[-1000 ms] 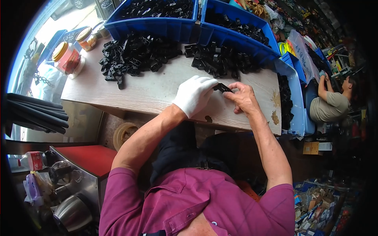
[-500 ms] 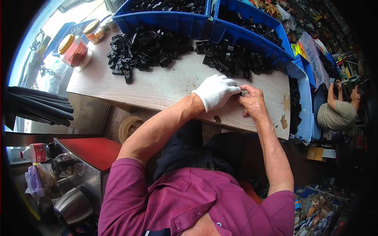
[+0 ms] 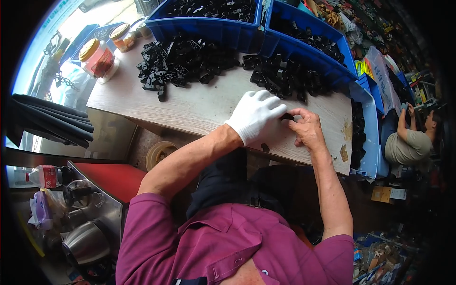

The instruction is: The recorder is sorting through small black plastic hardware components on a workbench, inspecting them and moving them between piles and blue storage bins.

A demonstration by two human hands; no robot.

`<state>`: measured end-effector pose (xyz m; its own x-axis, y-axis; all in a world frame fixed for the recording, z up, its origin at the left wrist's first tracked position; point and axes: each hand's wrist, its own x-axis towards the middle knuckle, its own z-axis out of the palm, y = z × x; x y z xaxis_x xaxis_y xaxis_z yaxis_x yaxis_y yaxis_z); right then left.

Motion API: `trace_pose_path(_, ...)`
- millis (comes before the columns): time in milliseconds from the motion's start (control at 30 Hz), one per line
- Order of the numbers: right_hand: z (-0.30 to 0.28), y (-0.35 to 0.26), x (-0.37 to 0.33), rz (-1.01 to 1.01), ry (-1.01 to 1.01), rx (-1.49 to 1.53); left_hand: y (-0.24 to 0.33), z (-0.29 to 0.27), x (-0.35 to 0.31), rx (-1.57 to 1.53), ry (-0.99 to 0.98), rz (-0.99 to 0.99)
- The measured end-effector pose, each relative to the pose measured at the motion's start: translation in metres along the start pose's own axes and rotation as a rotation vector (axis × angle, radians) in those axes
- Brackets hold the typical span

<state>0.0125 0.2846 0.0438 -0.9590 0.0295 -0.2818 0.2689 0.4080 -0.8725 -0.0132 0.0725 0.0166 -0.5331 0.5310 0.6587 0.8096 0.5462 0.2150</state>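
Observation:
Over the front part of the table (image 3: 199, 108), my two hands meet at a small black plastic part (image 3: 287, 116). My left hand (image 3: 256, 116), in a white knit glove, is closed with its fingers bent around one side of the part. From the other side, my bare right hand (image 3: 308, 128) pinches the part between thumb and forefinger. Most of the part is hidden by the fingers. Beyond my hands lie two heaps of similar black plastic pieces, a left heap (image 3: 183, 64) and a right heap (image 3: 285, 78).
Two blue bins (image 3: 204, 33) (image 3: 308, 52) of black pieces line the table's far edge. A lighter blue bin (image 3: 368, 142) stands against its right end. Lidded jars (image 3: 99, 61) occupy the far left corner. A co-worker (image 3: 408, 142) sits off to the right.
The black part now shows more between my fingers. My left hand has turned slightly, its knuckles a little further left. The whole view has shifted a little.

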Motion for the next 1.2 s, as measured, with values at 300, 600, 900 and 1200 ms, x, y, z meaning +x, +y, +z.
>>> trace_pose_path(300, 0.001, 0.0, -0.003, -0.034, 0.038, 0.15, -0.09, -0.069, -0.04, 0.693, -0.204, -0.299)
trace_pose_path(600, -0.039, 0.02, 0.001, 0.105, 0.221, 0.363, -0.054, -0.048, -0.032, 0.401, -0.258, -0.337)
trace_pose_path(900, -0.122, 0.043, 0.008, 0.092, 0.898, 0.543, -0.063, -0.048, -0.026, -0.075, -0.127, -0.36)
trace_pose_path(1200, -0.038, 0.006, 0.021, 0.161, 0.376, 0.238, -0.067, -0.052, -0.018, 0.132, -0.308, -0.056)
